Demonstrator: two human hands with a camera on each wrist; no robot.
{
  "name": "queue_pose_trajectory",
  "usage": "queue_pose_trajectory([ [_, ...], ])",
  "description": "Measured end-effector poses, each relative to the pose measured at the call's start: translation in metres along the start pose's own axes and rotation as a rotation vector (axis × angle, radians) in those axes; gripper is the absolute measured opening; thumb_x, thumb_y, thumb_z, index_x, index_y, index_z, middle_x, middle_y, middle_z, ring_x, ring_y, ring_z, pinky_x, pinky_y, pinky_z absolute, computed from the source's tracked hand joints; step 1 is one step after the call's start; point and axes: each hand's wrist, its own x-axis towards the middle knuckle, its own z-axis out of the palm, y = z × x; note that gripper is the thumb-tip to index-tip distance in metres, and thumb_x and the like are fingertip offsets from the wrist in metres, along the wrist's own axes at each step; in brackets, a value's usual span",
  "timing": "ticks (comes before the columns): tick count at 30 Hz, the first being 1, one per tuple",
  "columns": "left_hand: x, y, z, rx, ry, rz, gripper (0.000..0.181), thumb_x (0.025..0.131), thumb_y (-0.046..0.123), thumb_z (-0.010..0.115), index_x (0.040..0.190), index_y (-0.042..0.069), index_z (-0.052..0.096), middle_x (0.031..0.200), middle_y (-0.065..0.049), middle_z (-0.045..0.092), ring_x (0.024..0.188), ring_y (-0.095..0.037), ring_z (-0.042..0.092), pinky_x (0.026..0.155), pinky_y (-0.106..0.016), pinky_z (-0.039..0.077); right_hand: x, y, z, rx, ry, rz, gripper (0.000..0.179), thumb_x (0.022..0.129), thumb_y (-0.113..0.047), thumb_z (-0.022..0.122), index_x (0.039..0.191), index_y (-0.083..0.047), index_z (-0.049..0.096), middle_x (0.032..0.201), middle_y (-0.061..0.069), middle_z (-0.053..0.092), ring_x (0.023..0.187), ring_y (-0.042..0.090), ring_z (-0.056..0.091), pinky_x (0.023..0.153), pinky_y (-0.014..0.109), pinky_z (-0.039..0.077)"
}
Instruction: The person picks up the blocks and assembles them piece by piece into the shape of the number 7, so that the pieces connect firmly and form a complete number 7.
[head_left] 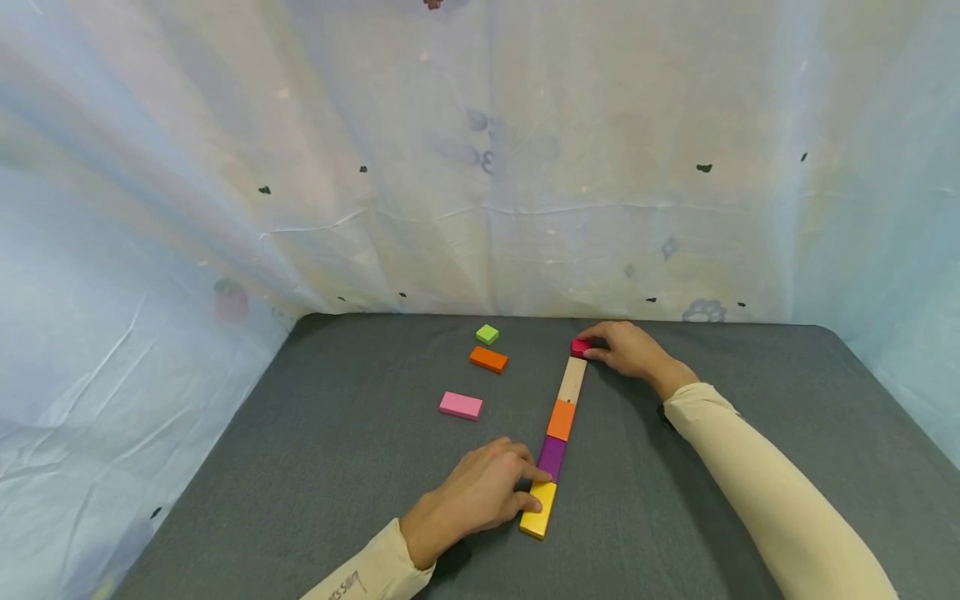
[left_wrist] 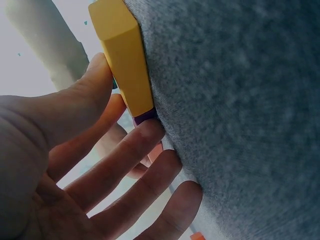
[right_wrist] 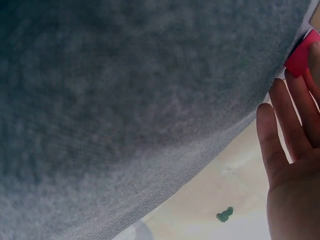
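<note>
A row of flat blocks runs away from me over the grey cloth: a yellow block (head_left: 537, 518), a purple block (head_left: 552, 457), an orange block (head_left: 561, 420), a plain wood block (head_left: 572, 380) and a small red block (head_left: 578, 347) at the far end. My left hand (head_left: 483, 487) touches the near end, thumb on the yellow block and index fingertip where yellow meets purple. In the left wrist view its other fingers extend loosely beside the row. My right hand (head_left: 628, 350) pinches the red block between thumb and fingers. Its remaining fingers spread out in the right wrist view.
Left of the row lie a pink block (head_left: 461, 406), a second orange block (head_left: 489, 359) and a small green block (head_left: 487, 334). The grey table (head_left: 322, 467) ends at a pale hanging curtain (head_left: 480, 208) behind and at both sides.
</note>
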Motion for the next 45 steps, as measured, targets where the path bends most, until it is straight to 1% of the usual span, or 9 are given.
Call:
queue_pose_trajectory([
  [4, 0.0, 0.0002, 0.0003, 0.003, 0.007, 0.007, 0.034, 0.085, 0.034, 0.079, 0.118, 0.031, 0.074, 0.102, 0.014, 0.067, 0.09, -0.002, 0.053, 0.073, -0.019, 0.048, -0.0007, -0.0011, -0.0008, 0.003, 0.004, 0.007, 0.035, 0.096, -0.022, 0.067, 0.127, -0.008, 0.068, 0.121, 0.012, 0.07, 0.108, 0.029, 0.066, 0.094, 0.052, 0.05],
  [9, 0.0003, 0.0003, 0.0, 0.0, -0.003, -0.002, 0.034, 0.085, 0.034, 0.078, 0.119, 0.032, 0.074, 0.103, 0.013, 0.067, 0.091, -0.002, 0.053, 0.074, -0.02, 0.048, -0.0012, -0.0024, -0.0015, -0.001, 0.003, 0.022, 0.035, 0.096, -0.024, 0.067, 0.127, -0.008, 0.068, 0.119, 0.012, 0.071, 0.105, 0.028, 0.066, 0.093, 0.052, 0.051],
  [14, 0.0002, 0.0003, -0.0005, -0.005, -0.008, -0.005, 0.034, 0.085, 0.034, 0.078, 0.119, 0.032, 0.074, 0.103, 0.013, 0.067, 0.091, -0.002, 0.053, 0.074, -0.02, 0.048, -0.0012, -0.0013, 0.0003, -0.004, -0.006, 0.042, 0.037, 0.096, -0.026, 0.067, 0.128, -0.009, 0.067, 0.12, 0.012, 0.07, 0.105, 0.027, 0.066, 0.093, 0.052, 0.05],
  [21, 0.0001, -0.0001, -0.0004, -0.006, 0.001, -0.003, 0.034, 0.085, 0.034, 0.078, 0.119, 0.031, 0.074, 0.102, 0.013, 0.067, 0.09, -0.002, 0.053, 0.073, -0.02, 0.048, -0.0027, -0.0013, 0.0016, 0.016, -0.01, 0.059, 0.037, 0.096, -0.026, 0.067, 0.129, -0.009, 0.067, 0.119, 0.012, 0.07, 0.106, 0.028, 0.066, 0.095, 0.052, 0.05],
  [28, 0.0003, -0.0001, -0.0005, -0.002, 0.007, 0.002, 0.034, 0.085, 0.034, 0.078, 0.119, 0.031, 0.074, 0.103, 0.013, 0.068, 0.091, -0.003, 0.053, 0.074, -0.02, 0.048, -0.0041, -0.0025, 0.0011, 0.033, -0.018, 0.051, 0.037, 0.097, -0.026, 0.065, 0.13, -0.008, 0.066, 0.12, 0.012, 0.07, 0.107, 0.028, 0.065, 0.095, 0.052, 0.05],
  [35, 0.0009, 0.0001, -0.0022, -0.014, -0.004, -0.002, 0.034, 0.086, 0.033, 0.078, 0.12, 0.031, 0.074, 0.104, 0.012, 0.068, 0.092, -0.003, 0.054, 0.075, -0.021, 0.049, -0.0061, -0.0038, -0.0003, 0.054, -0.031, 0.06, 0.037, 0.097, -0.026, 0.065, 0.131, -0.01, 0.065, 0.122, 0.011, 0.07, 0.107, 0.027, 0.065, 0.097, 0.052, 0.049],
  [45, 0.0007, 0.0001, -0.0023, -0.012, -0.003, -0.003, 0.035, 0.085, 0.033, 0.078, 0.12, 0.031, 0.074, 0.103, 0.012, 0.068, 0.091, -0.003, 0.053, 0.074, -0.021, 0.049, -0.0072, -0.0049, -0.0004, 0.063, -0.029, 0.046, 0.037, 0.097, -0.027, 0.066, 0.129, -0.009, 0.066, 0.12, 0.011, 0.07, 0.107, 0.027, 0.065, 0.097, 0.051, 0.049],
])
